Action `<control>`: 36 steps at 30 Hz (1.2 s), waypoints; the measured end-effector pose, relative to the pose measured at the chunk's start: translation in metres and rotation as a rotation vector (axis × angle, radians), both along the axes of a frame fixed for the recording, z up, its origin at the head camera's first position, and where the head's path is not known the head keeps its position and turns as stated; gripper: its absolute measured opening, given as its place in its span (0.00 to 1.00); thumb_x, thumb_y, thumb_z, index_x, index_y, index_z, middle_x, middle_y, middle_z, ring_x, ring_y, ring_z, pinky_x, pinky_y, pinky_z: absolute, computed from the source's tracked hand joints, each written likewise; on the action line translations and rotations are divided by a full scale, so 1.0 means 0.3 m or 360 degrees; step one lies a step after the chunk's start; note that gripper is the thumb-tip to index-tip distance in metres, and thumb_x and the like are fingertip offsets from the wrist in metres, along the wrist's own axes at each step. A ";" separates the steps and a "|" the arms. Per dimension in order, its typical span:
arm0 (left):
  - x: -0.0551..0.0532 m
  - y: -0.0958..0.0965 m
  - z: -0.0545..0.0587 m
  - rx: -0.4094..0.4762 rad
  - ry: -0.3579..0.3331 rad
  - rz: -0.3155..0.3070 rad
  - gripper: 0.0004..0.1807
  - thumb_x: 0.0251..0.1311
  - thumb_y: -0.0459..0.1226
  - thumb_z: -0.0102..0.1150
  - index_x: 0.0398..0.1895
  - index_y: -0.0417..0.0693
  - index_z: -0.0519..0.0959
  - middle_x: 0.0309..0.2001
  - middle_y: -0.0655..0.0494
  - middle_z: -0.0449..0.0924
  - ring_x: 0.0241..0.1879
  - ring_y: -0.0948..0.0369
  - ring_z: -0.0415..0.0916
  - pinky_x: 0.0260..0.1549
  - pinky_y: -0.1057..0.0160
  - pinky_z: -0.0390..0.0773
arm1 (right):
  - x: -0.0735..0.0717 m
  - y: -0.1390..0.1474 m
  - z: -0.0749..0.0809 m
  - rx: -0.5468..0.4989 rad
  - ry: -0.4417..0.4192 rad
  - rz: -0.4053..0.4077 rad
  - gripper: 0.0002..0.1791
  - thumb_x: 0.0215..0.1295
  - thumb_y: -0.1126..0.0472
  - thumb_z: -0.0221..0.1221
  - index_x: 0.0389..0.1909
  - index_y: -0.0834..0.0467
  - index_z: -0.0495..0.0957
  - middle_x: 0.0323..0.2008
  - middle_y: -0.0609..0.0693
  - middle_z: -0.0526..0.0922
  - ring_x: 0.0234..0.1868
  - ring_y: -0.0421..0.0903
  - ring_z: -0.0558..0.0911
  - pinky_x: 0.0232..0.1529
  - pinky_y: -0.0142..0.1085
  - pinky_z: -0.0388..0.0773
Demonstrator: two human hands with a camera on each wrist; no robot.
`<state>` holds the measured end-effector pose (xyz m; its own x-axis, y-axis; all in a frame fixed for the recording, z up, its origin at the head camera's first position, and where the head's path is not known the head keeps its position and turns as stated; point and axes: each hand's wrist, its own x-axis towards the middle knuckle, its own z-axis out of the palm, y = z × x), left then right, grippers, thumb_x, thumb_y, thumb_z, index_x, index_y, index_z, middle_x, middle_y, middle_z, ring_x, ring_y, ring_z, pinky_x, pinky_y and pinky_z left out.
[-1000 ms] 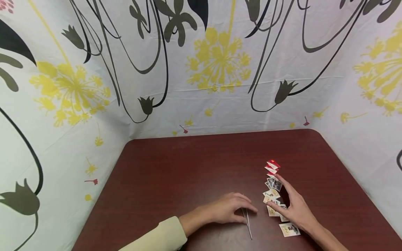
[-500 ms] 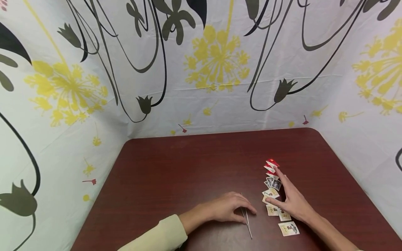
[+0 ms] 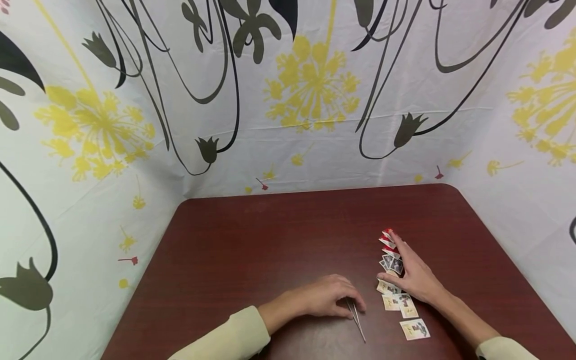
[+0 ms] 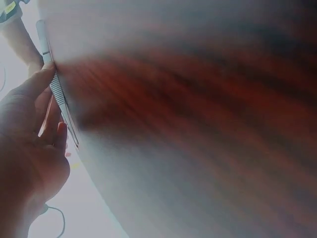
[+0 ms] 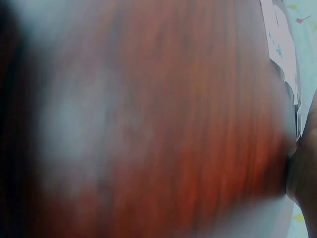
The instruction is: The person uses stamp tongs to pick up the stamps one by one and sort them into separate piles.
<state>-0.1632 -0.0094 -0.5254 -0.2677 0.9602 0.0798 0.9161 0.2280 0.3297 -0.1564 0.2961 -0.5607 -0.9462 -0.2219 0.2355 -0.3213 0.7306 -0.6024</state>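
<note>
My left hand (image 3: 325,297) holds a pair of metal tweezers (image 3: 358,321) between thumb and fingers, low over the table. In the left wrist view the ridged grip of the tweezers (image 4: 58,91) shows beside the fingers. A column of small postage stamps (image 3: 392,265) lies on the table to the right, red ones at the far end, grey ones in the middle, cream ones nearer. My right hand (image 3: 417,274) spreads over the column's right side, index finger at the red stamps (image 3: 385,240) and thumb over the cream ones. One cream stamp (image 3: 415,329) lies apart at the near end.
The dark red-brown table (image 3: 270,240) has rounded far corners. Behind it and at both sides hangs a white cloth (image 3: 252,165) printed with flowers. Its lower edge meets the table's far edge.
My right hand has moved slightly forward and left along the stamps, covering more of the red ones. The tweezers' near end has swung a little to the right in my left hand.
</note>
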 end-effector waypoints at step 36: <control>-0.086 0.013 0.104 0.0357 -0.0654 0.0179 0.09 0.67 0.38 0.73 0.48 0.52 0.88 0.40 0.70 0.88 0.38 0.84 0.79 0.42 0.80 0.85 | 0.004 -0.010 -0.017 0.0171 -0.0001 -0.0075 0.68 0.57 0.31 0.74 0.87 0.54 0.46 0.80 0.65 0.60 0.76 0.73 0.63 0.67 0.76 0.69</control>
